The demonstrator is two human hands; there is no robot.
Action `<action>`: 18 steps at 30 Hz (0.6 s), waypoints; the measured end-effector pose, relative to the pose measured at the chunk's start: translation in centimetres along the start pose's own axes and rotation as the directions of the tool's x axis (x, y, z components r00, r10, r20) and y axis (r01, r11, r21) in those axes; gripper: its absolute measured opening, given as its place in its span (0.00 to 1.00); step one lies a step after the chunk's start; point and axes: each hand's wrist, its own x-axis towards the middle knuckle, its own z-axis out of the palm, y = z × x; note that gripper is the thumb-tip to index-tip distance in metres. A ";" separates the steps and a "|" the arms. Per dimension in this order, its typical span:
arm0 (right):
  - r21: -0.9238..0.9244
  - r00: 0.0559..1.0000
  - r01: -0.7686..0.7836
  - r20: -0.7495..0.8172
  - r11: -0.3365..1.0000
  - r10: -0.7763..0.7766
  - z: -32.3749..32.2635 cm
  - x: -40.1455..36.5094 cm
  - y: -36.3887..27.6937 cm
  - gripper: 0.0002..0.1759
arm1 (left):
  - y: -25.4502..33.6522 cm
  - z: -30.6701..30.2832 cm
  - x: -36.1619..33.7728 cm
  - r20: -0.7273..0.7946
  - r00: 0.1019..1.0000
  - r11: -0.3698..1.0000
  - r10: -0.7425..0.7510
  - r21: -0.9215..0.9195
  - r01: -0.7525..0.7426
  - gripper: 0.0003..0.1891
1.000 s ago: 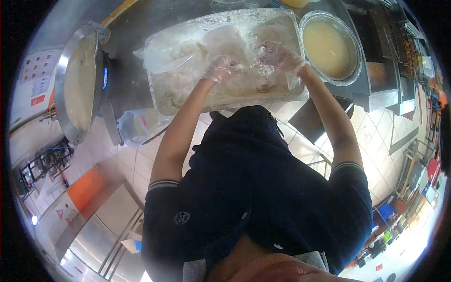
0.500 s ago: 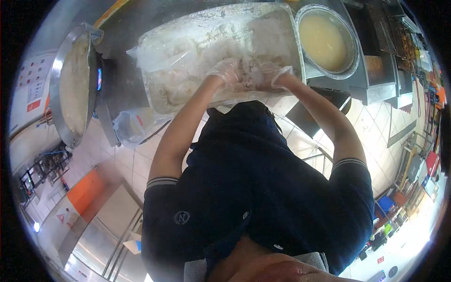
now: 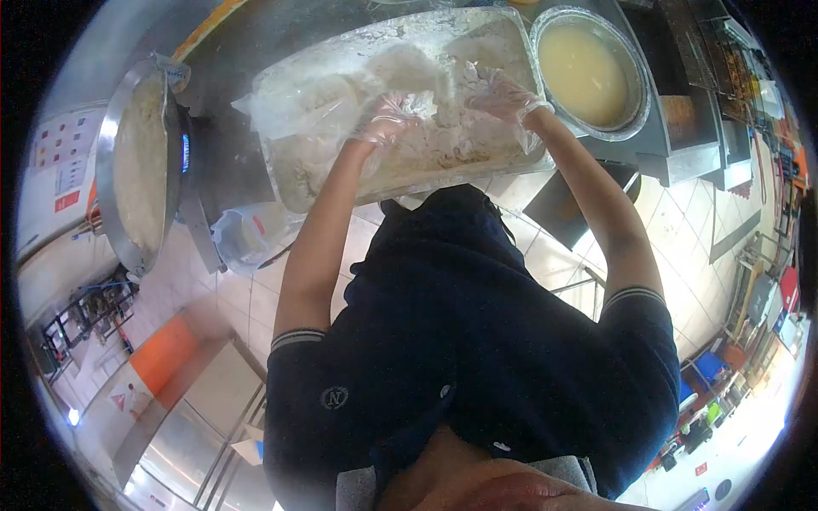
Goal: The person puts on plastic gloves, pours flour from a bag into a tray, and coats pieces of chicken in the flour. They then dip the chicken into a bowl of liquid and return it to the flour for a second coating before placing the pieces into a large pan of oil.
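Observation:
A large translucent tub [image 3: 285, 175] lies before me with white flour [image 3: 400, 64] spread over its bottom. Both of my hands wear clear plastic gloves dusted with flour. My left hand [image 3: 392, 117] is over the tub's middle, its floury fingers stretched to the right and apart. Toward the tub's right side is my right hand [image 3: 509, 96], fingers spread and pointing up and left, white powder on the tips. Neither hand shows a distinct object in it. A clear plastic bag [image 3: 298, 106] rests in the tub's left part, beside my left hand.
Right of the tub stands a round metal bowl [image 3: 584, 77] of cloudy pale liquid. At the left, a wide metal pan [image 3: 141, 166] holds something pale, apparently on a scale with a lit display [image 3: 185, 153]. A translucent plastic jug [image 3: 243, 238] sits below the tub's left corner.
Both hands have moved up and away from the tub's near side and spread farther apart. The left shifted left, the right slightly right. Their fingers, previously down in the flour, now show more clearly.

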 end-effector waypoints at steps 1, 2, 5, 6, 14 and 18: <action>-0.036 1.000 0.009 0.003 0.999 -0.009 -0.1 -0.1 -1.2 0.23 | -0.3 -0.1 0.2 0.001 1.000 1.000 -0.002 0.002 0.002 0.17; -0.071 1.000 0.017 0.005 0.997 -0.017 -0.2 -0.2 -2.4 0.23 | -1.0 -0.1 0.6 -0.002 1.000 0.998 -0.024 0.054 0.024 0.21; -0.141 0.999 0.034 0.009 0.989 -0.033 -0.4 -0.3 -3.4 0.22 | -0.2 0.1 0.6 -0.070 0.997 0.994 -0.023 0.108 0.031 0.23; -0.019 0.998 0.067 0.016 0.998 -0.067 -0.6 -0.2 -2.9 0.21 | 0.7 0.1 0.4 -0.135 0.991 0.994 -0.001 0.110 0.016 0.20; -0.091 0.931 0.345 -0.095 0.934 -0.353 -0.7 3.2 3.7 0.22 | 3.5 -0.9 -0.5 -0.152 0.979 0.988 0.137 -0.046 -0.146 0.19; -0.473 0.987 0.143 0.007 0.870 -0.158 0.3 1.9 0.1 0.24 | 5.8 -0.1 -1.6 -0.188 0.982 0.896 -0.028 -0.439 -0.059 0.17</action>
